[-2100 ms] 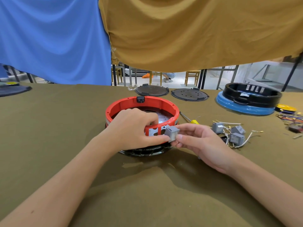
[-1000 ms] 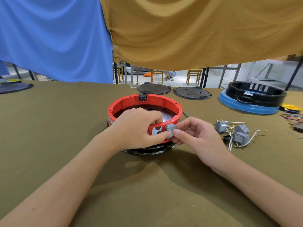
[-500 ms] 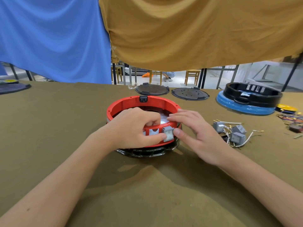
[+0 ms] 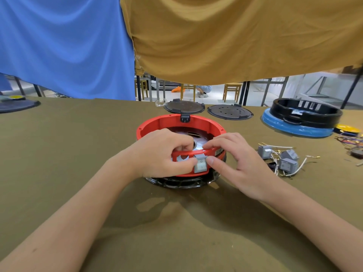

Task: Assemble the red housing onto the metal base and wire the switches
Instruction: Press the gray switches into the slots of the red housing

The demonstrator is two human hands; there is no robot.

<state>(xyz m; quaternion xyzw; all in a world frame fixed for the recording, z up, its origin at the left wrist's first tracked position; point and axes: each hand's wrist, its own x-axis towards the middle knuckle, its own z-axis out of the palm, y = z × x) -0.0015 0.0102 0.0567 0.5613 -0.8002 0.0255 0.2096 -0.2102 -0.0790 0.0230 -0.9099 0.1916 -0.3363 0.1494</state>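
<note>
A small grey rocker switch point(image 4: 200, 164) sits in the round red plastic housing's point(image 4: 157, 122) near wall, pinched between left hand point(image 4: 161, 154) and right hand point(image 4: 235, 160) thumbs, fingers curled over the rim.

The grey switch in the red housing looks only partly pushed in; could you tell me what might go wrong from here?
1. The grey switch sits slightly askew in its slot; pressed unevenly by the two thumbs, it may jam or pop out.
2. The left hand and right hand both grip the near wall of the red housing, so hard pushing could tip it on the black base.
</note>
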